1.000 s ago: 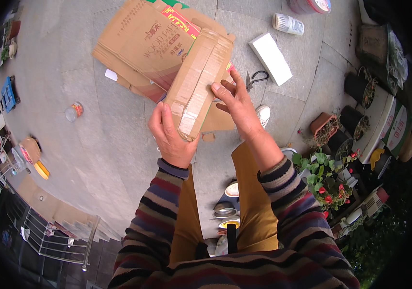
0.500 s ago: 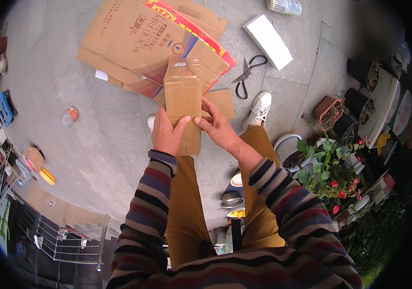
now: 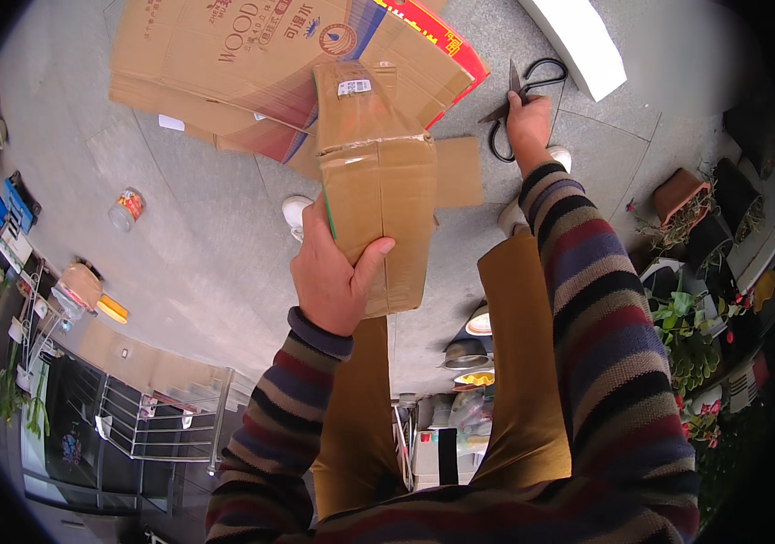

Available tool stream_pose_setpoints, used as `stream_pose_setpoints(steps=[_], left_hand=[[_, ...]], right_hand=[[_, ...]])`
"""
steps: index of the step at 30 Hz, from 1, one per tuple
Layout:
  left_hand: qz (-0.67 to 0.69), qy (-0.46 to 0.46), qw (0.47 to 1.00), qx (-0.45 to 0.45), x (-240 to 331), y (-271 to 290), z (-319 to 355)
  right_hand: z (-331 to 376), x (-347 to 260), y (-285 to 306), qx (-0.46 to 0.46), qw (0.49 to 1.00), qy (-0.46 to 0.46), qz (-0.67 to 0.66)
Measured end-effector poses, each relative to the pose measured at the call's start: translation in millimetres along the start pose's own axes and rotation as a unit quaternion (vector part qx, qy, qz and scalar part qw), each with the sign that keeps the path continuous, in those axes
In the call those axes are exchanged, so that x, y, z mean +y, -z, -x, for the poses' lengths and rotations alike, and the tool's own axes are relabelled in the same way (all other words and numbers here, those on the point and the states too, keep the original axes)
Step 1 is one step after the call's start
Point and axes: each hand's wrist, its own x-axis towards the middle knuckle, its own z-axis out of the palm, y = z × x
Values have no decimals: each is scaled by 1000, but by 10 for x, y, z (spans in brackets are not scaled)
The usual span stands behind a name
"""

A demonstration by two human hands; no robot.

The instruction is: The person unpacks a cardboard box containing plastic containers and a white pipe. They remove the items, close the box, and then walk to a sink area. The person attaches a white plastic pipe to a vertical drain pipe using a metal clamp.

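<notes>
A tall brown cardboard box (image 3: 392,204), with clear tape and a small white label on its upper flap, stands out in front of me. My left hand (image 3: 331,276) grips its lower left side, thumb across the front face and fingers behind, out of sight. My right arm is stretched forward to the floor. There my right hand (image 3: 530,127) has its fingers closed around the middle of black-handled scissors (image 3: 514,76), whose blades are spread apart. The fingertips are partly hidden.
Flattened printed cardboard (image 3: 224,72) lies on the grey tiles beyond the box. A long white block (image 3: 578,45) rests past the scissors. A clear jar (image 3: 126,210) lies at left. Flowerpots (image 3: 680,195) and plants line the right side; a metal rack (image 3: 165,426) stands lower left.
My right hand has left the box and reached forward right to the scissors. My left hand keeps the box, which now looks larger and nearer. The whole view has shifted.
</notes>
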Motion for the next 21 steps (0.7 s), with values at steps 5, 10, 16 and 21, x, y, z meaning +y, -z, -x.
stream_pose_setpoints(steps=[5, 10, 16, 21], left_hand=[[20, 18, 1000, 5, 49, 5, -22], [-24, -20, 999, 10, 120, 65, -75], [-50, -15, 998, 19, 297, 144, -123], [-37, -5, 999, 22, 472, -1, -218]], right_hand=[[-99, 141, 106, -26, 997, 72, -19], [116, -82, 488, -91, 986, 101, -99], [1282, -972, 1519, -250, 896, 153, -333], [2283, -1694, 2417, -275, 920, 204, -189]])
